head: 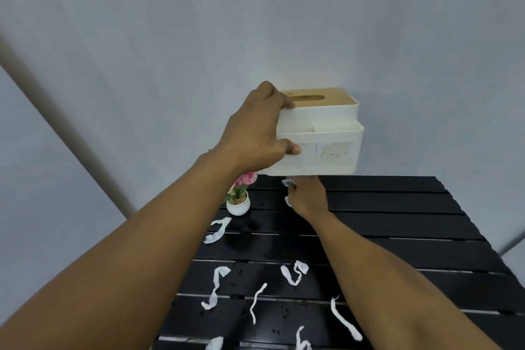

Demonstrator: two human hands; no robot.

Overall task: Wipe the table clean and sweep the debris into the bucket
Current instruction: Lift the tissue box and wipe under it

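Twisted white paper scraps (216, 287) litter the black slatted tabletop (397, 236). Right hand (308, 196) pinches a white scrap at the far edge; left hand (255, 133) grips a raised cream tissue box with wooden lid (324, 133), beside a small potted pink flower (239, 199).

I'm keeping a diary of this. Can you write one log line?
left hand: lifts tissue box | right hand: holds white wad under it | paper scraps: on table
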